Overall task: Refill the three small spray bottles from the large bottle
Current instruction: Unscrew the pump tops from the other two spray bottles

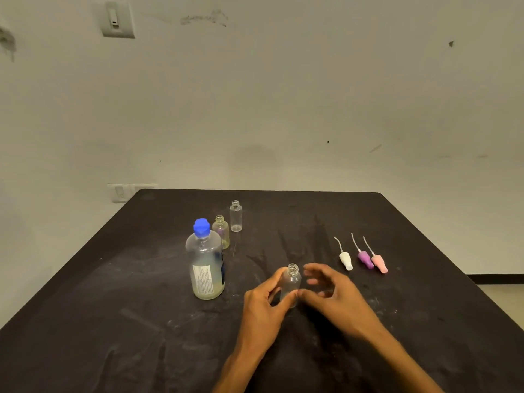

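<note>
A small clear uncapped bottle (291, 282) stands upright near the middle of the black table (113, 293). My left hand (263, 310) grips its body from the left. My right hand (330, 290) hovers just right of it, fingers spread and blurred, holding nothing. The large bottle (206, 263) with a blue cap stands to the left, partly filled with pale liquid. Behind it stand two more small uncapped bottles, a yellowish one (221, 231) and a clear one (236, 216).
Three spray heads with dip tubes lie side by side at the right: white (346, 260), purple (365, 259) and pink (379, 263). The table's back edge meets a pale wall with switch plates. The right table edge runs diagonally.
</note>
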